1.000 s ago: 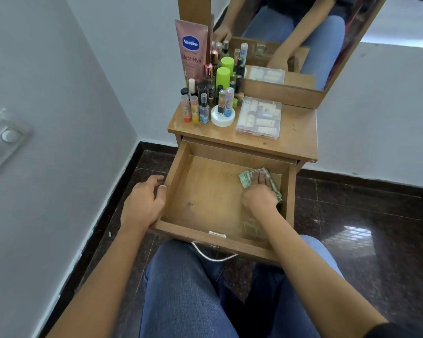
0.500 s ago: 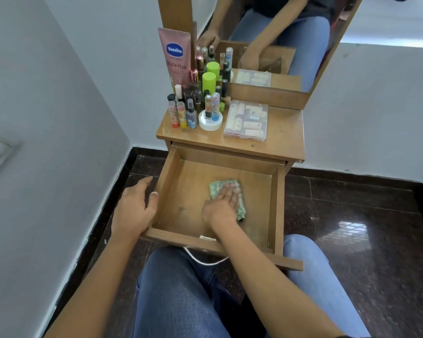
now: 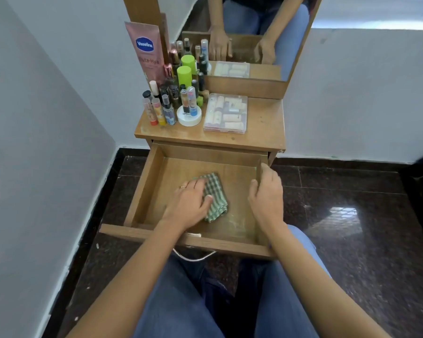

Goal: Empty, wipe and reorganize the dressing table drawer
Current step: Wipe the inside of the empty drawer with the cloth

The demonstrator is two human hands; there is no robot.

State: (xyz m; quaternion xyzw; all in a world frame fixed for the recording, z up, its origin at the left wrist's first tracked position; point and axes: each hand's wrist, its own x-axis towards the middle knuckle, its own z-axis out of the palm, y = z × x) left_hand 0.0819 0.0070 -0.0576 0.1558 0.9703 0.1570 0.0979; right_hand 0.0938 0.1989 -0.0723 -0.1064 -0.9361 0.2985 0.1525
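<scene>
The wooden drawer (image 3: 145, 189) of the dressing table (image 3: 265, 125) is pulled out over my lap. Only a green checked cloth (image 3: 216, 191) lies inside, near the middle of its floor. My left hand (image 3: 189, 202) rests palm down on the cloth's left part, with the thumb lying across its near edge. A ring shows on one finger. My right hand (image 3: 266, 196) holds the top of the drawer's right side wall, thumb inside and fingers outside. Pale smears show on the drawer floor near its front right corner.
On the tabletop stand a pink Vaseline tube (image 3: 147, 52), several small bottles (image 3: 171, 103), a white jar (image 3: 189, 117) and a clear box of tubes (image 3: 226, 113). A mirror (image 3: 254, 32) rises behind. Walls close in at the left and behind; dark floor tiles (image 3: 352, 191) lie to the right.
The hands have swapped: my right hand left the cloth and took the drawer's right wall, while my left hand let go of the left wall and came down on the cloth.
</scene>
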